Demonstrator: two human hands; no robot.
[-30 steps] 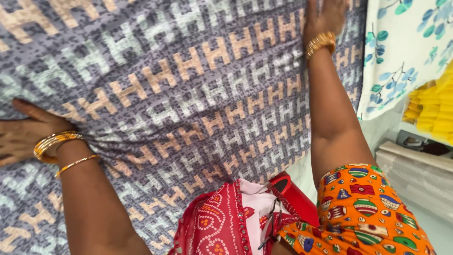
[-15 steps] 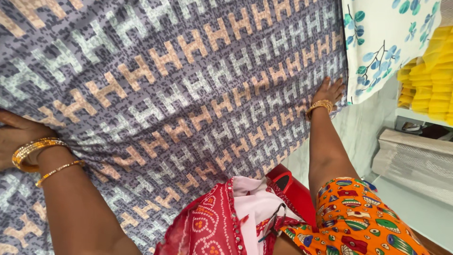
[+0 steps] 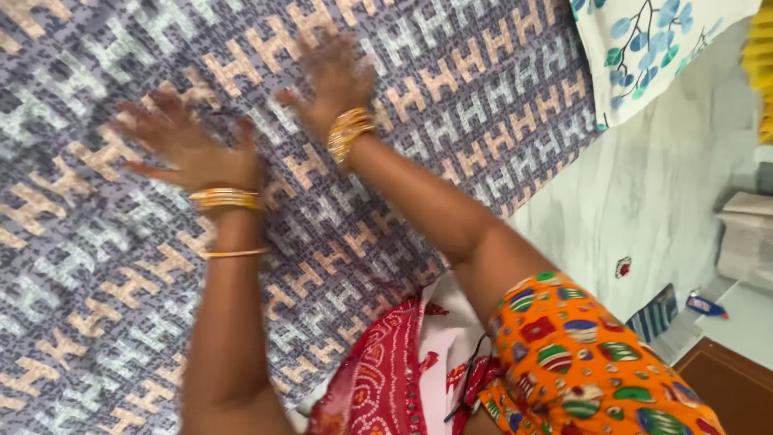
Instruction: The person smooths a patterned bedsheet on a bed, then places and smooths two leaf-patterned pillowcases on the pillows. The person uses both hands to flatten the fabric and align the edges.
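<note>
Both hands flat on the patterned sheet

Our left hand [image 3: 189, 149] and right hand [image 3: 334, 76] lie close together, fingers spread, gripping nothing, pressed on the grey patterned bedsheet [image 3: 121, 274] beneath them. Further right lies a floral pillow [image 3: 644, 56], with pale floor [image 3: 644, 209] below it.

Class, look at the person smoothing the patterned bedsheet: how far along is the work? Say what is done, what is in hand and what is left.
Done: the grey patterned bedsheet lies spread and mostly flat, reaching the bed's edge by the marble floor. In hand: the left hand and right hand press open-palmed on the sheet, blurred. Left: slight creases show near the person's body, and the floral pillow sits at the far corner.
</note>
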